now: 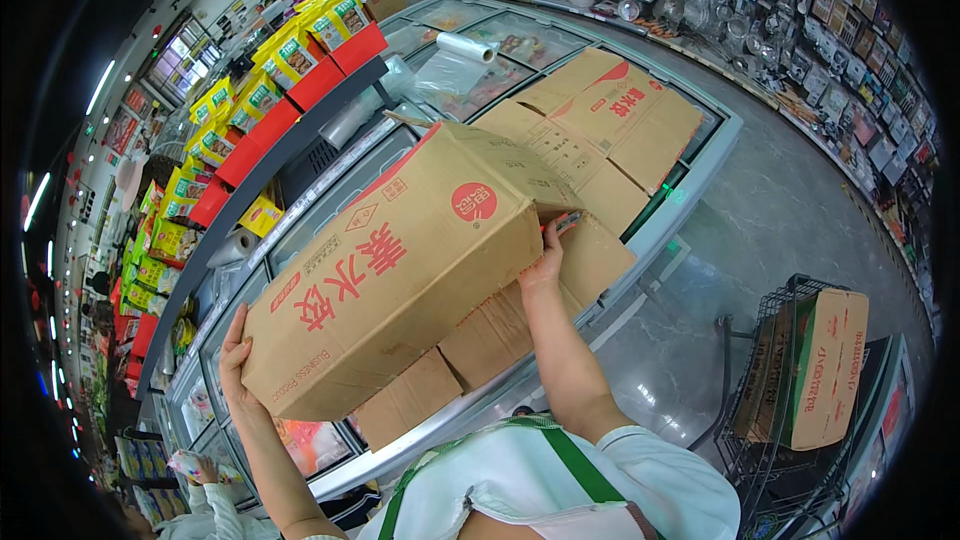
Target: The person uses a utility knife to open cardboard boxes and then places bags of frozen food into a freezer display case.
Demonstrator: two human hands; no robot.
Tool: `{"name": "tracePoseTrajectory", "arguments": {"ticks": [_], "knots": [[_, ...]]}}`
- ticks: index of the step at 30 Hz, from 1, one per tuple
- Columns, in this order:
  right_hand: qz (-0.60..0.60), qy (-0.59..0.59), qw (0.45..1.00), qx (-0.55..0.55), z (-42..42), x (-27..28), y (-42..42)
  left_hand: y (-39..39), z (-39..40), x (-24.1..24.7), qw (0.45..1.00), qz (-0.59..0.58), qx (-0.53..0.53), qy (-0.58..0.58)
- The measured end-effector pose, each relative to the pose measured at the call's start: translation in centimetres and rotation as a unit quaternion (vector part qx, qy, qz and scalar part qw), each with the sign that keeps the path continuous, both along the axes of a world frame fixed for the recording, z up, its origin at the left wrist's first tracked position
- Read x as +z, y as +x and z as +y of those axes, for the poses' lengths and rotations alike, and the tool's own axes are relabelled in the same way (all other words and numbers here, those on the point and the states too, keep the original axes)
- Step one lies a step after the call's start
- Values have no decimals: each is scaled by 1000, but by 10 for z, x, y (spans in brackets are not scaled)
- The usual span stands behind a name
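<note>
A large brown cardboard box with red printing lies tilted between my hands, over a chest freezer with glass lids. My left hand grips its lower left end, fingers over the edge. At its right end, my right hand holds a small cutting tool, seemingly a utility knife, by the box's corner; its palm is partly hidden by the box. Flattened cardboard boxes lie on the freezer behind and below the held box.
Beyond the box, a plastic bag roll lies on the freezer. Yellow food bags line a shelf on the left. A shopping cart holding cardboard stands at right. Another person's hand holds a package at lower left.
</note>
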State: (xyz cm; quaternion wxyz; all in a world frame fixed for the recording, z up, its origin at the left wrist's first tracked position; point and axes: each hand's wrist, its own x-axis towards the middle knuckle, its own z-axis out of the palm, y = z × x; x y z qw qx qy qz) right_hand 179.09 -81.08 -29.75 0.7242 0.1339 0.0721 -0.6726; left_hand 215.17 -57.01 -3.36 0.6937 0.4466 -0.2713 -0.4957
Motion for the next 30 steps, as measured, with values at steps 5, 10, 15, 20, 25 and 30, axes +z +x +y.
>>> {"name": "tracePoseTrajectory", "arguments": {"ticks": [5, 10, 15, 20, 25, 30], "knots": [[50, -24, 998, 24, 0, -9, -3, 0, 10, 12, 1000, 17, 21, 3], [-7, -39, 999, -7, -10, -29, 11, -32, 23, 37, 997, 27, 71, -17], [24, -67, 995, -68, -17, -32, 21, -16, 28, 53, 998, -60, 33, -14], [44, 43, 996, 70, 41, -31, 7, 64, 48, 24, 988, -148, 34, 8], [233, 112, 959, 114, 119, -1, -66, 94, 46, -29, 981, -178, 64, 43], [587, 174, 785, -89, 146, 21, -139, 111, 40, -108, 977, -157, 54, 133]]}}
